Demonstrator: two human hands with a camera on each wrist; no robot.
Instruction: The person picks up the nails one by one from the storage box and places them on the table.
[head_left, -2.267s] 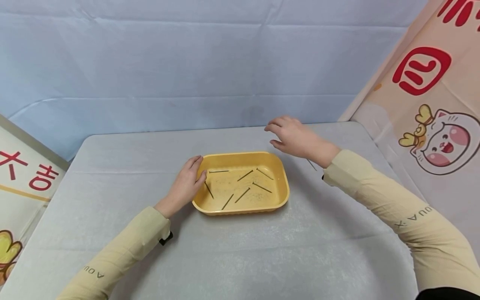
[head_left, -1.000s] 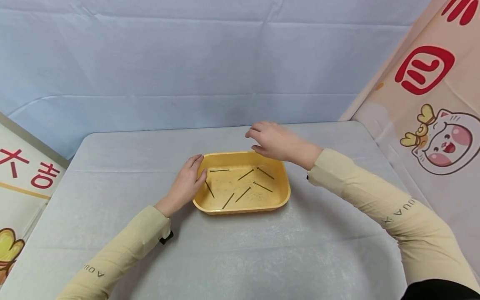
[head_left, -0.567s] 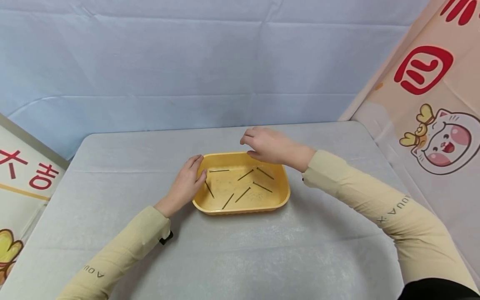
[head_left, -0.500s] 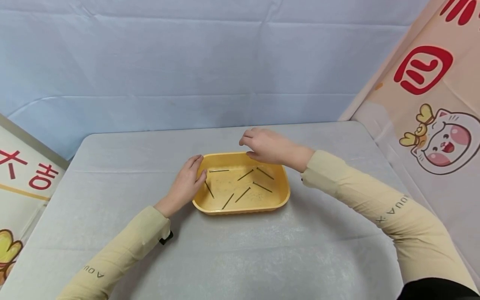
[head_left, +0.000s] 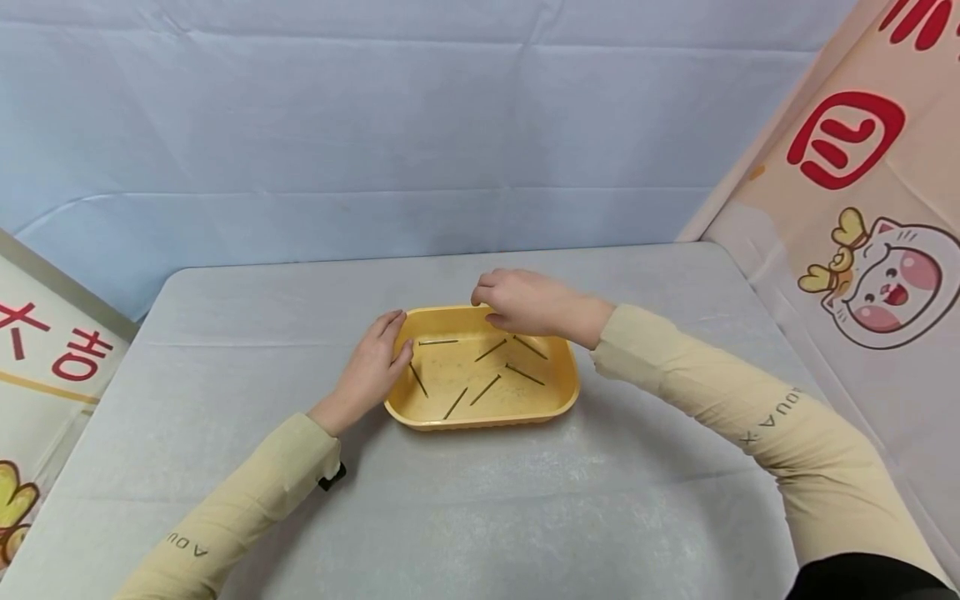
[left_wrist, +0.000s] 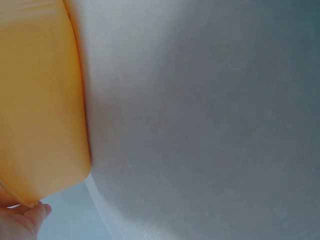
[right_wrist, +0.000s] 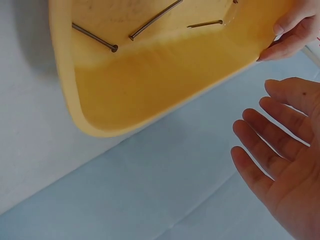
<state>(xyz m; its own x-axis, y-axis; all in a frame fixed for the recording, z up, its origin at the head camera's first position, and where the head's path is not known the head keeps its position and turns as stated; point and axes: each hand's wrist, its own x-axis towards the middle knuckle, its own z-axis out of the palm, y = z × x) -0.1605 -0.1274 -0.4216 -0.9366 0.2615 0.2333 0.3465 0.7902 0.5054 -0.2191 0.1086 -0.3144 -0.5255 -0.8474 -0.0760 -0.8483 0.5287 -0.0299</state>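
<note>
Seven nails lie scattered on the floor of a yellow tray, out in the middle of the desk. At the tray's left end, the left hand has hold of the rim, thumb over the inside wall, fingers outside; one nail slants just beside that thumb. Over at the far side, the right hand hangs above the rim, right of centre. Look at it from the right wrist: fingers slightly parted, gently curved, nothing in them, and a gap between them and the tray. Two nails sit nearest, a little to the near side of that hand.

Now the writing! The right sleeve carries dark lettering, something like AQUA X; the left sleeve shows just part of it. Far left, a pale cloth reads 大吉 in red. On the right, a peach cloth bears a framed red character, hard to read, above a smiling cartoon cat.
</note>
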